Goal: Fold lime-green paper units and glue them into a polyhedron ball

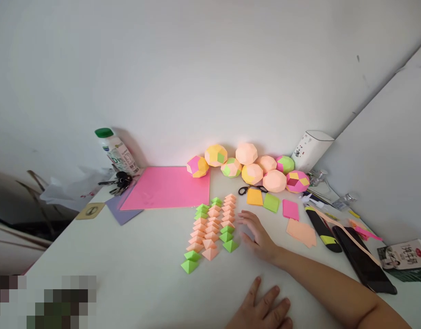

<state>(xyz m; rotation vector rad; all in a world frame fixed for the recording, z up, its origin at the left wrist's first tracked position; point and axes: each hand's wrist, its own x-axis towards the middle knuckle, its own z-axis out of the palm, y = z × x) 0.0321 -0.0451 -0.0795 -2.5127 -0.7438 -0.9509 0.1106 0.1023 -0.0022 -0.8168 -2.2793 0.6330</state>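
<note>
Right hand [256,235] flat on counter [128,265], fingers spread, holding nothing, fingertips just right of folded paper pyramids [210,228]. Left hand [263,308] flat, fingers apart, empty, nearer camera than pyramids. Paper balls [251,167] behind pyramids.
</note>
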